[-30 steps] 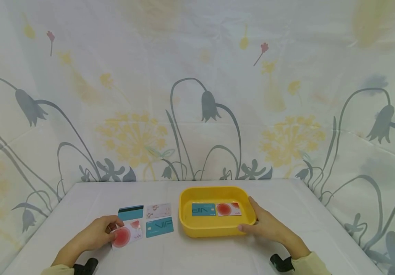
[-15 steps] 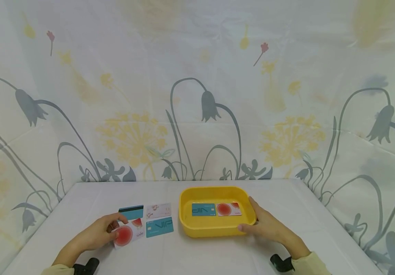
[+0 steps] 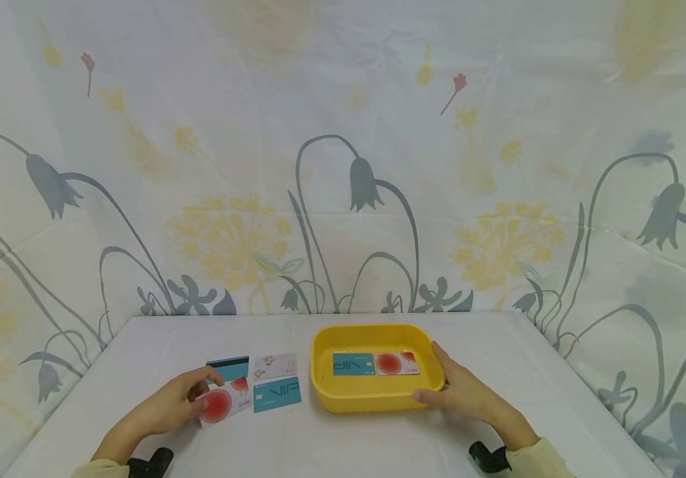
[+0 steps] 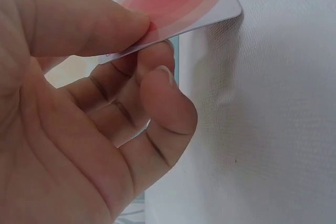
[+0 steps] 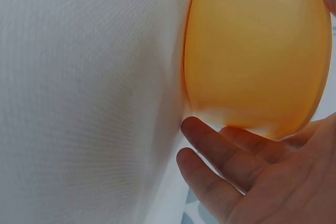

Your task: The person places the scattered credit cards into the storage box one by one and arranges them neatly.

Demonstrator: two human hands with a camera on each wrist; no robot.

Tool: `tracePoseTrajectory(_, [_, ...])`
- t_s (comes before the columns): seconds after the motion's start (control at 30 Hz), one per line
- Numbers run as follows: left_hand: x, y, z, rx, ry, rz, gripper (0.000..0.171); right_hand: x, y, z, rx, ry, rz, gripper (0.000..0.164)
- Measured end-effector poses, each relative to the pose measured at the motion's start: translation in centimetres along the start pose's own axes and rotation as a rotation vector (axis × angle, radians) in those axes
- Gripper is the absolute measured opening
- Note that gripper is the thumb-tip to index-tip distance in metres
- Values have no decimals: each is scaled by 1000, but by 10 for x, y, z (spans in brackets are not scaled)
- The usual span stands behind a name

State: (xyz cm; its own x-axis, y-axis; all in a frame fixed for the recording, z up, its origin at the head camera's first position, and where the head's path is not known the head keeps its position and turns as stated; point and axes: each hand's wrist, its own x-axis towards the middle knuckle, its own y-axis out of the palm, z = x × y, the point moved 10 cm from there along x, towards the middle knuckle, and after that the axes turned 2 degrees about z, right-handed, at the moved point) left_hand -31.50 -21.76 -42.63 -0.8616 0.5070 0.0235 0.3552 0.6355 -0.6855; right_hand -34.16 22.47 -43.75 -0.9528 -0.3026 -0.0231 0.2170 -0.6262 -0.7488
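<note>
Pinching the red-circled card point(image 3: 227, 401) by its left end at lower left of the frame, our left grip point(image 3: 170, 402) has its long axis slanting rightward, toward the yellow tray point(image 3: 373, 403) at lower centre, whose right end we hold in our right grip point(image 3: 464, 393).

The light's soft and kinda dim, and behind the white table point(image 3: 355, 441) there's a creased pale sheet point(image 3: 295, 79) printed with droopy grey bellflowers point(image 3: 364, 184), washed-out yellow blooms point(image 3: 232, 229) and a couple tiny red flowers point(image 3: 459, 82).
</note>
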Motion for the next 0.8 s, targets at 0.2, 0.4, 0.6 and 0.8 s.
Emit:
tracePoseTrajectory(0.2, [2,1,-3,14,13,-11,26,1,1,-3,-9,26,10,110])
tracePoseTrajectory(0.4, [4,3,-4,39,4,-25,26,0,1,-1,-4,16,9,110])
tracePoseTrajectory(0.6, [6,5,-10,61,56,-60,27,0,1,-2,1,18,8,110])
tracePoseTrajectory(0.8, [6,3,-16,65,98,-136,30,0,1,-1,-7,18,10,110])
